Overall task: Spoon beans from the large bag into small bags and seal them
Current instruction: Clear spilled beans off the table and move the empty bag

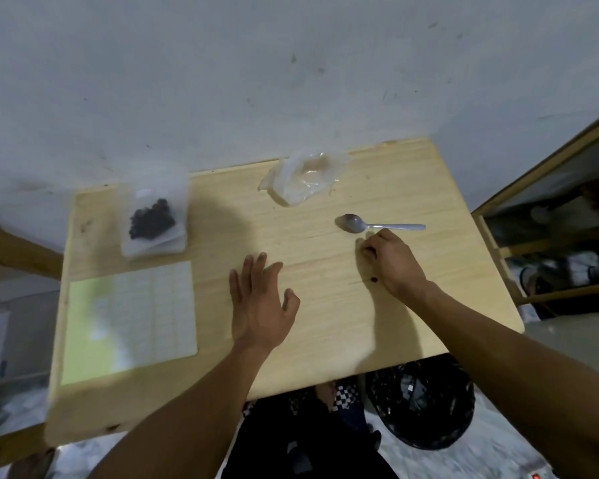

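1. Spoon [377, 225] lay bare on the table [325, 326], bowl pointing left, nothing visible in it; no hand held it. It is the landmark for the rest.
2. Big bag [303, 178]: clear, crumpled plastic just behind and left of the spoon, near the table's far edge. It looked empty or nearly so; blur makes this uncertain.
3. Small bag [154, 216] with dark beans inside sat far left of the spoon, on top of what looked like a stack of flat bags. Whether it was sealed cannot be told.
4. Sheet [132, 316], a pale gridded pad or pack, lay left of and nearer than the spoon, in front of the small bag.
5. Right hand [393, 261] was just in front of the spoon's handle, fingers curled; a dark speck at the fingertips looked like a single bean being pinched, though it is small.
6. Loose bean [374, 279] sat on the table in front of the spoon, right by the right hand.
7. Left hand [261, 302] was left of and nearer than the spoon, fingers spread wide and straight, holding nothing, over or on the table.
8. Progress, as judged: at least one small bag filled, the big bag about emptied, so scooping looked mostly done. Left: gathering stray beans, sealing if not done.
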Demonstrator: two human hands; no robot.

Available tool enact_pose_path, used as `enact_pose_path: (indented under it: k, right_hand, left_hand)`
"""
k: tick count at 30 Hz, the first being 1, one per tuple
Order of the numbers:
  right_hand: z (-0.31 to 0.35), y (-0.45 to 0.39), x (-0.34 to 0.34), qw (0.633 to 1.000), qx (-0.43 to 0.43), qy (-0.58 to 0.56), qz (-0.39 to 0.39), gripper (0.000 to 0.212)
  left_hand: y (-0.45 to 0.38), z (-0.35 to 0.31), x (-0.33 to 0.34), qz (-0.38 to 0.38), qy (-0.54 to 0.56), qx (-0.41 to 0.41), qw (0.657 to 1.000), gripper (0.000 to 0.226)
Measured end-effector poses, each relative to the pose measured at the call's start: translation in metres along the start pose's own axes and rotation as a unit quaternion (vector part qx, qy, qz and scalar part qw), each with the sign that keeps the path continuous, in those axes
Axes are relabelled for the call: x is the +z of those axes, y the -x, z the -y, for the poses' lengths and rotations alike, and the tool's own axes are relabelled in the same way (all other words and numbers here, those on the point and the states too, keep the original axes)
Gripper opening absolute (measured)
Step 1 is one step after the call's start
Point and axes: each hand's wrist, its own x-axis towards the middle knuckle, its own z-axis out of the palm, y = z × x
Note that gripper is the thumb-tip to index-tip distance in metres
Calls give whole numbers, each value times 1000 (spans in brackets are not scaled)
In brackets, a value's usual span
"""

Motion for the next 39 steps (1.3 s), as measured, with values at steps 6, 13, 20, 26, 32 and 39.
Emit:
enact_pose_path:
  k: [6,13,20,26,32,39]
  right_hand:
    - [-2,8,-9,996,39,-78,15,15]
    - [-20,45,-6,979,49,-196,10,7]
    - [-20,55,7,992,-7,-121,16,21]
    - [-19,56,9,995,-13,-93,12,17]
    - [-28,88,12,975,61,-214,-21,13]
    - [-61,167,20,938,169,-282,-108,19]
  left_hand:
    - [1,1,2,-13,2,3,1000,52]
    - [2,-2,3,-30,-4,4,1000,54]
    - [3,-3,4,-37,-21,9,999,56]
    - [2,-2,5,-25,-31,9,999,56]
    - [5,-5,5,-15,-2,52,999,58]
    - [8,-96,29,23,55,220,974,46]
